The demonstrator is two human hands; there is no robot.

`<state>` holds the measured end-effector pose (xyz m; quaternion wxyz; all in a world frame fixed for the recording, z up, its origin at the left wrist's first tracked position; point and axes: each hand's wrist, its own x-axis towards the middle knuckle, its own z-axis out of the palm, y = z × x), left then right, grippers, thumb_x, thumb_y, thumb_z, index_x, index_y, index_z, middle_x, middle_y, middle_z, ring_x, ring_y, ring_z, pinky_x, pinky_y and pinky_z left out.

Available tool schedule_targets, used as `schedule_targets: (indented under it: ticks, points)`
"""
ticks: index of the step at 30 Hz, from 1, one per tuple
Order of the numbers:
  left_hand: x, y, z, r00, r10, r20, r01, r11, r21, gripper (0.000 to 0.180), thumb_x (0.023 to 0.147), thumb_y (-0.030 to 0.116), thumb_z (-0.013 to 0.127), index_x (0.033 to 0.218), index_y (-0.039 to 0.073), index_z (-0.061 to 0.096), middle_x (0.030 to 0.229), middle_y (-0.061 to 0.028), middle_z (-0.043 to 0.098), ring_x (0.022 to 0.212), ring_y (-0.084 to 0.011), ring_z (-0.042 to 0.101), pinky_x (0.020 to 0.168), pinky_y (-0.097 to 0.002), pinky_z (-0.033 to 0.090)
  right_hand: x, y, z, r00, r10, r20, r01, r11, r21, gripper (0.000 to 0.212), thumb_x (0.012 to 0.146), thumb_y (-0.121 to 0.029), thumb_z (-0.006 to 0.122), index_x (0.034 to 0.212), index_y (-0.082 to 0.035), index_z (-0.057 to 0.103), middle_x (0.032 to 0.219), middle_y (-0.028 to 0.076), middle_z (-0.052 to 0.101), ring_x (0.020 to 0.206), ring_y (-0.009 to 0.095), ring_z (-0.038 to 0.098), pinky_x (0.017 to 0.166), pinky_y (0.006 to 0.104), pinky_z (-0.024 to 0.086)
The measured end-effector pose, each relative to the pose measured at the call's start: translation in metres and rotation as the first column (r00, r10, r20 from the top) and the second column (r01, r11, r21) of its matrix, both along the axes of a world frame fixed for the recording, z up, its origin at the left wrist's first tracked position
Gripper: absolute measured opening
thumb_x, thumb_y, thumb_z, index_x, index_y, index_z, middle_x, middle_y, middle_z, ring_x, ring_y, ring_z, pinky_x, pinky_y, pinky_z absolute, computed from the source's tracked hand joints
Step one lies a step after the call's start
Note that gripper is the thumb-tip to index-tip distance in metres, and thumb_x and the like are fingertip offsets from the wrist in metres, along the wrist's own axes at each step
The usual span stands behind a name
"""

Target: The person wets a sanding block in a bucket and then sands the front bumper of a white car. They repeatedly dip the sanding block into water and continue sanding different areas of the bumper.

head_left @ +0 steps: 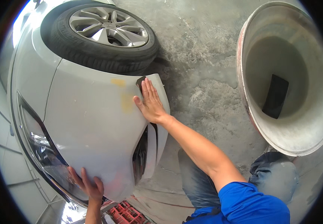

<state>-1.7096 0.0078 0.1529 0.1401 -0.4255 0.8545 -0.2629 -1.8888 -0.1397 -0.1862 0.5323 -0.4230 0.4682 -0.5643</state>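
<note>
A grey car bumper (pixel 90 100) fills the left middle, with yellowish patches (pixel 127 101) near its wheel-side edge. My right hand (pixel 151 102) lies on that edge, fingers stretched out and close together, thumb apart. Under its fingers it holds a dark piece of sandpaper (pixel 141 83) against the bumper; most of the piece is covered by the hand. My left hand (pixel 91 186) rests with fingers spread at the bumper's other end, by the headlight (pixel 43 147), and holds nothing.
The wheel (pixel 107 31) stands beyond the bumper. To the right, a large pale bucket (pixel 243 74) contains cloudy water and another dark rectangular sheet (pixel 276 96). A red plastic crate (pixel 126 213) sits low near my left arm. The concrete floor (pixel 202 48) is stained.
</note>
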Motion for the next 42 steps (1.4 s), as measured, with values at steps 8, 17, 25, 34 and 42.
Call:
schedule_targets:
  ticks: [8, 17, 25, 34, 42]
  points:
    - [0.008, -0.005, -0.004, 1.000, -0.018, -0.012, 0.017, 1.000, -0.026, 0.056, 0.100, 0.024, 0.052, 0.151, 0.005, 0.041, 0.163, -0.0281, 0.019, 0.150, -0.0467, 0.021, 0.120, -0.0575, 0.019, -0.001, 0.051, 0.058, 0.993, -0.109, -0.048, 0.080, 0.906, -0.415, 0.094, 0.098, -0.044, 0.059, 0.158, 0.005, 0.006, 0.165, 0.028, 0.008, 0.155, 0.039, 0.006, 0.126, 0.0463, 0.006]
    - [0.010, 0.000, -0.001, 0.999, -0.024, -0.022, 0.024, 1.000, -0.007, 0.057, 0.100, 0.023, 0.051, 0.152, 0.005, 0.039, 0.163, -0.0270, 0.018, 0.151, -0.0463, 0.018, 0.121, -0.0569, 0.016, 0.018, 0.080, -0.029, 0.981, -0.103, -0.165, 0.096, 0.994, -0.051, 0.076, 0.107, -0.048, 0.035, 0.153, 0.011, 0.024, 0.160, 0.032, 0.024, 0.151, 0.040, 0.021, 0.125, 0.0496, 0.016]
    - [0.009, 0.002, 0.002, 1.000, -0.008, 0.006, 0.008, 1.000, -0.018, 0.056, 0.095, 0.017, 0.052, 0.148, 0.002, 0.042, 0.161, -0.0314, 0.018, 0.149, -0.0502, 0.020, 0.119, -0.0595, 0.020, 0.012, 0.067, -0.038, 0.965, -0.103, -0.240, 0.095, 0.994, -0.044, 0.071, 0.107, -0.047, 0.035, 0.152, 0.007, 0.031, 0.159, 0.027, 0.030, 0.151, 0.036, 0.025, 0.125, 0.0486, 0.014]
    - [0.011, 0.004, 0.000, 1.000, 0.013, 0.016, -0.012, 0.999, -0.039, 0.056, 0.095, 0.019, 0.051, 0.149, 0.003, 0.043, 0.160, -0.0320, 0.020, 0.149, -0.0512, 0.021, 0.119, -0.0601, 0.021, 0.006, 0.060, -0.045, 0.961, -0.111, -0.252, 0.087, 0.991, -0.105, 0.068, 0.106, -0.041, 0.041, 0.152, 0.008, 0.031, 0.160, 0.026, 0.028, 0.151, 0.035, 0.026, 0.125, 0.0458, 0.018]
    - [0.001, -0.007, -0.004, 1.000, -0.022, -0.007, 0.022, 1.000, -0.009, 0.056, 0.100, 0.023, 0.051, 0.152, 0.005, 0.040, 0.164, -0.0273, 0.016, 0.151, -0.0462, 0.018, 0.121, -0.0569, 0.016, -0.019, -0.053, -0.021, 1.000, 0.005, -0.018, 0.000, 0.959, 0.282, 0.086, 0.104, -0.055, 0.038, 0.155, 0.010, 0.015, 0.164, 0.029, 0.008, 0.155, 0.039, 0.004, 0.126, 0.0482, 0.007]
